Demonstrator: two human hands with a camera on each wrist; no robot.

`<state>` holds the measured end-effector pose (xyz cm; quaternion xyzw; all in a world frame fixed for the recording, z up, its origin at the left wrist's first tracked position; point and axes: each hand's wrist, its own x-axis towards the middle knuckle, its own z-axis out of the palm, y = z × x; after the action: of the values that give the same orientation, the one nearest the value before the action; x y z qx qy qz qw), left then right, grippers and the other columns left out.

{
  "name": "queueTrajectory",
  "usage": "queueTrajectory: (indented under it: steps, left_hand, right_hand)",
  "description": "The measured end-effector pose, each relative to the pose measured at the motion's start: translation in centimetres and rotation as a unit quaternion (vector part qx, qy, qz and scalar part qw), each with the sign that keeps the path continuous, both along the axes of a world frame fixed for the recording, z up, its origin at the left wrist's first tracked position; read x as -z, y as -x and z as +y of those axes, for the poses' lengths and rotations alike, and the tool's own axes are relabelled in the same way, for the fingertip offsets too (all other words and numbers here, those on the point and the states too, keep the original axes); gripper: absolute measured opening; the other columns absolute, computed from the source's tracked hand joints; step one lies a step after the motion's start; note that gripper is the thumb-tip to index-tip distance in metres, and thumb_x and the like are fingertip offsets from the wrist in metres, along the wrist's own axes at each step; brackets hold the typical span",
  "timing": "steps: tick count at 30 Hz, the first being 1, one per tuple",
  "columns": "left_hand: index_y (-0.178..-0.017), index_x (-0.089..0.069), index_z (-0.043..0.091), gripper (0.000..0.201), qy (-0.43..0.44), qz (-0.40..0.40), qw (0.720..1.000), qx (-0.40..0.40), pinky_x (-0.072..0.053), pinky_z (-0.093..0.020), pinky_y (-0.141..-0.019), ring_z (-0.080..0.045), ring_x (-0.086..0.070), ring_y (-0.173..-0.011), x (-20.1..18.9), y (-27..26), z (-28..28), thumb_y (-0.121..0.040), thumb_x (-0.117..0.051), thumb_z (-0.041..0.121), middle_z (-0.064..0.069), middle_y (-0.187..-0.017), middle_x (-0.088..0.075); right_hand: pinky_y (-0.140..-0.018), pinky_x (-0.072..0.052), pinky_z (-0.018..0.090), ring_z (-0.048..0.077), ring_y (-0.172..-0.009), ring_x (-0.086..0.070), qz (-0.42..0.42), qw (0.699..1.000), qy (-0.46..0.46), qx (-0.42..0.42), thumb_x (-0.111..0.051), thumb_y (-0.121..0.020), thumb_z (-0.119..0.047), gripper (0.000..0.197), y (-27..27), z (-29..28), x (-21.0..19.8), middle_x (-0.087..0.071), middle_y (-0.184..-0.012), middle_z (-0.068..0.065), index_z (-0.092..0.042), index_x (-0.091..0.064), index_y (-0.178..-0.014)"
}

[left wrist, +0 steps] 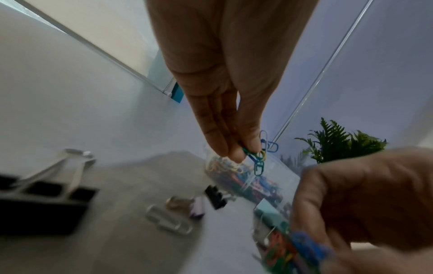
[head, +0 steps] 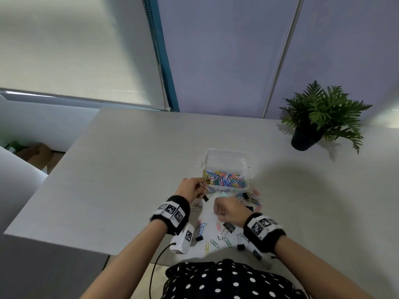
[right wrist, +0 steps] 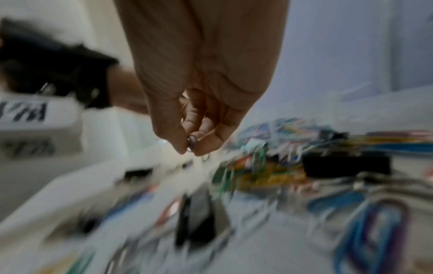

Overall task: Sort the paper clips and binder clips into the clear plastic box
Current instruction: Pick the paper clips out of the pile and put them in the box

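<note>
A person in a polka-dot top (head: pixel 228 281) is sitting at a pale, matte wood-grain table (head: pixel 121 160), sorting stationery. The left hand (head: pixel 191 190) is pinching a small tangled bunch of paper clips (left wrist: pixel 257 157), green, yellow and blue bent-wire loops, between thumb and straight fingertips (left wrist: pixel 232 153), just beside the box's near-left corner. The right hand (head: pixel 230 209), fingers curled, is pinching a single dark wire clip (right wrist: pixel 192 140) between thumb and forefinger, at 6 o'clock from the box; that wrist view is heavily blurred.

The clear plastic box (head: pixel 226 160), a thin-walled rectangular tub with rounded corners and small side tabs, is standing at the table's centre, its floor covered by a glossy heap of multicoloured clips (head: pixel 224 179).

Loose clips are lying scattered at 4 and 6 o'clock from the box, among black binder clips with folded silver wire handles: one large (head: pixel 227 228) beneath the right hand, smaller ones (head: pixel 199 235) near each wrist. Black fleecy wristbands (head: pixel 172 212) bearing square printed markers are wrapping both wrists. A fern in a dark round pot (head: pixel 302 140) is standing at 2 o'clock, well apart.
</note>
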<state>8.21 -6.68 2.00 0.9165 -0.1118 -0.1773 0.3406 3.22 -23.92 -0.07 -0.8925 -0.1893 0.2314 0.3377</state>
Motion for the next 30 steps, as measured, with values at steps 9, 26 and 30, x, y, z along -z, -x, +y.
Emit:
queueTrajectory:
  steps: [9,26,30]
  left_hand:
    - [-0.102,-0.068,0.004,0.026,-0.032,-0.013,0.999,0.012,-0.047,-0.022,-0.089,-0.025,-0.066,-0.097,-1.6,-4.6,-3.2,-0.087,-0.049,-0.007,-0.014,-0.103,-0.070]
    - [-0.099,-0.061,0.006,0.017,-0.123,0.012,0.982,0.143,-0.049,-0.026,-0.086,-0.023,-0.061,-0.093,1.8,4.5,3.4,-0.088,-0.057,0.018,-0.007,-0.103,-0.063]
    - [-0.126,-0.041,0.007,0.049,-0.219,0.020,0.970,0.108,-0.044,-0.037,-0.093,-0.028,-0.051,-0.115,2.5,6.4,0.9,-0.084,-0.061,0.025,-0.009,-0.127,-0.050]
  right_hand:
    - [-0.062,-0.045,0.023,0.015,-0.063,-0.052,-0.085,0.970,-0.037,0.225,-0.060,-0.077,0.004,0.019,-5.8,-5.8,-2.4,-0.057,-0.071,0.003,-0.013,-0.053,-0.076]
    - [-0.075,-0.045,0.039,0.027,-0.096,-0.050,-0.136,0.967,0.149,-0.158,-0.068,-0.074,-0.035,0.040,4.0,0.3,0.3,-0.056,-0.101,0.010,-0.009,-0.053,-0.100]
    - [-0.079,-0.041,0.032,0.025,-0.095,-0.051,-0.157,0.964,0.179,-0.118,-0.072,-0.070,-0.035,0.041,3.8,0.8,0.5,-0.056,-0.099,0.007,-0.009,-0.054,-0.096]
